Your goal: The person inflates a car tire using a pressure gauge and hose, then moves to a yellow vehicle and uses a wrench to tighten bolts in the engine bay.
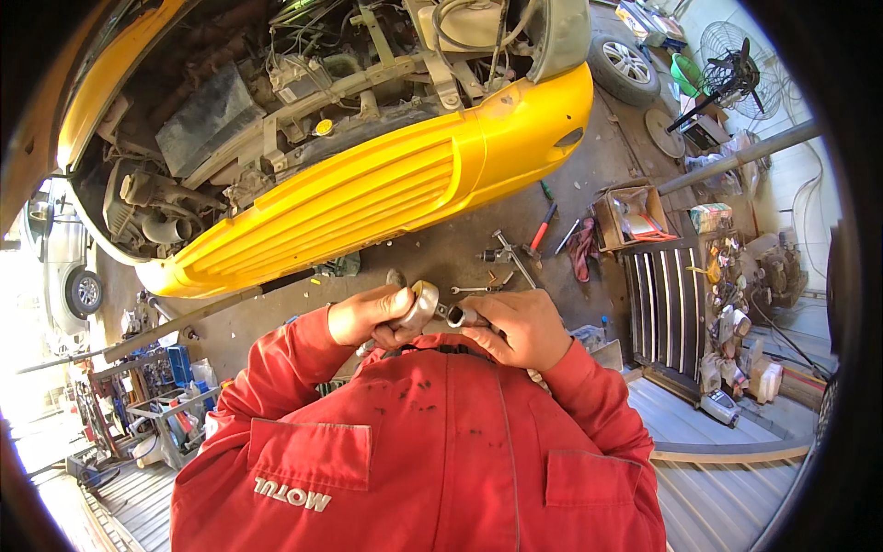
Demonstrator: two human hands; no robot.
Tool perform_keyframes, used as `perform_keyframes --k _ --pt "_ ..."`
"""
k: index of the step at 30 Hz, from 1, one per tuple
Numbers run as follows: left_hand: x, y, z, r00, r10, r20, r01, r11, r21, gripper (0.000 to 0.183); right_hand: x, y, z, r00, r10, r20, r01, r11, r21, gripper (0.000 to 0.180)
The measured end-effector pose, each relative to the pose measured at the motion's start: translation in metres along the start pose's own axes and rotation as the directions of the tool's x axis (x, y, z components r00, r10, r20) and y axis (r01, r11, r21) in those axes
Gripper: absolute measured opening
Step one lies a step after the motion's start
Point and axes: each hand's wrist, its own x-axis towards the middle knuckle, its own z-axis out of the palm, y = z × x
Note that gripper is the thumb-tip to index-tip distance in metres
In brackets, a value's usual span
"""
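Observation:
My left hand grips a rounded silver metal tool head with a yellow band, which looks like an air ratchet or impact wrench; its body is hidden by my fingers and sleeve. My right hand holds a metal socket with its open end showing. The socket and the tool's square drive are close together in front of my chest; whether they touch, I cannot tell. Beyond my hands stands the yellow front bumper of a car with its hood raised and the engine bay uncovered.
On the floor lie a combination wrench, a cross-shaped metal tool, a red-handled tool and a red rag. To the right are a cardboard box, a tool cabinet and a loose wheel.

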Motion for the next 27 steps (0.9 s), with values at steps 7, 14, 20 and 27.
perform_keyframes --k 7,14,20,27 --pt "-0.033 0.032 -0.073 0.992 -0.045 0.115 0.034 0.995 0.091 0.069 0.067 -0.003 0.032 0.985 0.033 0.171 -0.029 0.999 -0.026 0.030" --pt "-0.083 0.065 -0.160 0.976 -0.064 0.208 0.017 0.976 0.218 0.069 0.168 -0.010 0.077 0.898 0.074 0.434 -0.307 0.811 0.497 0.029" --pt "-0.148 0.107 -0.203 0.995 0.077 -0.064 -0.079 0.997 -0.021 0.073 0.258 -0.027 0.093 0.991 0.046 -0.122 -0.038 0.997 0.071 0.024" --pt "-0.168 0.187 -0.205 0.821 0.571 -0.011 -0.571 0.821 0.010 0.046 0.296 -0.022 0.080 0.816 -0.013 -0.578 -0.016 0.999 -0.045 0.020"
